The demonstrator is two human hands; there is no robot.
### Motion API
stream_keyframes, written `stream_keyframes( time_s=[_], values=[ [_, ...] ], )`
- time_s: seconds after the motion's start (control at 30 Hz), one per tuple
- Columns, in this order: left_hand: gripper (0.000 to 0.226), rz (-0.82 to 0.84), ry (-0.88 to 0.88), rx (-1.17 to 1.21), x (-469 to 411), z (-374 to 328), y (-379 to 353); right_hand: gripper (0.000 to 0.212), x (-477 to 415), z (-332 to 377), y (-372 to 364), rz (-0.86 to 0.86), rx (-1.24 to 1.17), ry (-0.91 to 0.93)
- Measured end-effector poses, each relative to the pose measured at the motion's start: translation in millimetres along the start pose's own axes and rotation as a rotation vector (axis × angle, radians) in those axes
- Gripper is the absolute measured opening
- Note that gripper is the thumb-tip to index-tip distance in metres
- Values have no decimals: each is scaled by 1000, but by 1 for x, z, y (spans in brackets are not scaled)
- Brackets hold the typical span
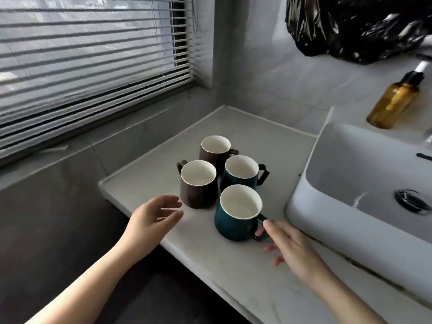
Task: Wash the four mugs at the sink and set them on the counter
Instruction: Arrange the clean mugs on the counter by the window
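Two bare forearms come in from the lower edge, one on each side. The left hand (154,218) hovers over the front edge of the pale tabletop (233,267), fingers loosely spread and holding nothing, its fingertips just short of the near brown mug (198,192). The right hand (289,244) reaches to the near green mug (236,220): the thumb lies against the top of the mug's handle (261,218) and one fingertip shows inside the loop, so the handle is pinched between them, while the other fingers splay loose above the tabletop.

All four mugs stand upright in a tight cluster on the tabletop, left of the sink (327,206), each with a white inside that looks empty. The far brown mug (212,157) sits at the back, the far green mug (238,181) to its right and a little nearer, handle pointing towards the sink. The near brown mug's handle points back and to the left.

The white sink basin has a metal drain (412,202) in its floor. An amber bottle (392,101) with a dark cap stands on the ledge behind it, and a black plastic bag (355,26) hangs above. Slatted blinds (93,66) cover the window on the left.
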State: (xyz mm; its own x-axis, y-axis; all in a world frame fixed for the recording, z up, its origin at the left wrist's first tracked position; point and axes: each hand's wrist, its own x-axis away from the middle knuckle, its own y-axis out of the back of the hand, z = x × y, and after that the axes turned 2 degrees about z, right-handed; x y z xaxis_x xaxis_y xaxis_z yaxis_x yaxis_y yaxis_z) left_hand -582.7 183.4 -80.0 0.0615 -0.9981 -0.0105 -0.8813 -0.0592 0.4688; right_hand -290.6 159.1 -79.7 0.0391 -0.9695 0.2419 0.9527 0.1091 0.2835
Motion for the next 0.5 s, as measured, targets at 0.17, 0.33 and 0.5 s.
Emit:
stream_keyframes(
  time_s=[0.17, 0.33, 0.5],
  values=[
    [24, 64, 116, -67, 2, -24, 27, 17, 8, 30, 15, -8, 132, -56],
    [24, 175, 159, -185, -7, -54, 51, 5, 24, 57, 23, -39, 269, -140],
    [45, 307, 84, -349, -46, -76, 71, 15, 27, 83, 14, -65, 392, -183]
  ],
)
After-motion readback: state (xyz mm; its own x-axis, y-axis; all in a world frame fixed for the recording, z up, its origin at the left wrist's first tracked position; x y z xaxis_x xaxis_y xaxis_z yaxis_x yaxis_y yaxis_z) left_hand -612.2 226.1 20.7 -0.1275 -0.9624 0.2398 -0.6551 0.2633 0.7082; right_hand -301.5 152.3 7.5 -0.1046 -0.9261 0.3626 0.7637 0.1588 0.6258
